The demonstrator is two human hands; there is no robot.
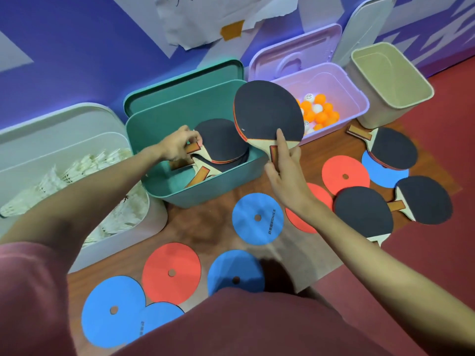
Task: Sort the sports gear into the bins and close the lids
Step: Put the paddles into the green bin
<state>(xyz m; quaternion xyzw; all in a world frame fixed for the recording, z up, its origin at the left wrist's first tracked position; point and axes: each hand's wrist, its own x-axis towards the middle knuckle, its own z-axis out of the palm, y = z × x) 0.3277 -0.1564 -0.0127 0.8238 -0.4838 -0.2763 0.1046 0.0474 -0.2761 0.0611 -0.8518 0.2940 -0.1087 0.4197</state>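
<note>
While the left hand (pixel 180 145) pinches a paddle handle in the green bin (pixel 205 186), the right hand (pixel 285 170), gripping the raised paddle (pixel 267 114), should lay it flat on top.

Purple wall (pixel 77 47) with taped paper (pixel 205 19), red floor (pixel 437 253)

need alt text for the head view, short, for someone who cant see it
A person's right hand holds a table tennis paddle above a green bin while the left hand grips a paddle handle inside it. More paddles and flat discs lie on the floor.
</note>
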